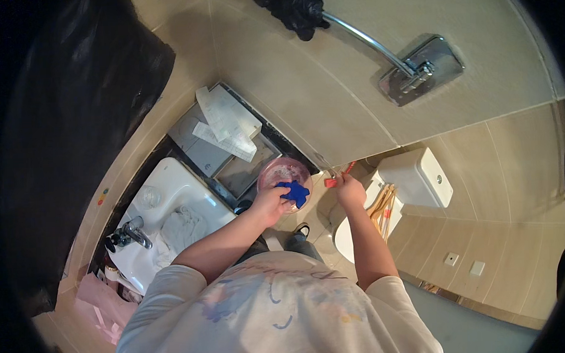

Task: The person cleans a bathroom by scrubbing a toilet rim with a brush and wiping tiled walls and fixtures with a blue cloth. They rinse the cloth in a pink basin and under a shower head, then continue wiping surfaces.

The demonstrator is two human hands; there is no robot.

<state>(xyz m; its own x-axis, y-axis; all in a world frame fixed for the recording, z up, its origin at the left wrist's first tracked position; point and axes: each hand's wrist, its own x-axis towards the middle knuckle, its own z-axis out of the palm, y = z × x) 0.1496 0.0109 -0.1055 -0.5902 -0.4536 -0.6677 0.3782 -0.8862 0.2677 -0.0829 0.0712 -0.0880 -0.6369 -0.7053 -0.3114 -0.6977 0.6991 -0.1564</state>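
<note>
My left hand (270,206) reaches forward from the lower left, forearm slanting up and to the right, its fingers pinching the near left edge of a blue star-shaped piece (294,194); my right hand (350,193) extends on a nearly upright forearm leaning slightly left, fingers curled closed about a red item (330,183), most of which my grip hides. The blue piece is above the near part of a pink translucent basin (262,174) with suds (285,171) inside; whether it touches the basin, I cannot tell. Beyond and left of the basin, a pale box (240,111) and loose papers (222,138) lie on a dark-edged counter (265,128). To the left is a white washbasin (205,201) with a chrome tap (136,232), a clear glass (150,196) and a whitish cloth (183,228). To the right is a white toilet (347,239), with wooden hangers (383,204) lying across it, against beige tiled walls (475,170); a chrome bracket (420,70) is fixed above. The blue piece presents its lobes away from my left fingers, mainly rightward, and shows no marked long axis; red shows at the left of my right fingers and again beyond them at upper right, on a line slanting up to the right, though I cannot confirm one continuous length
</note>
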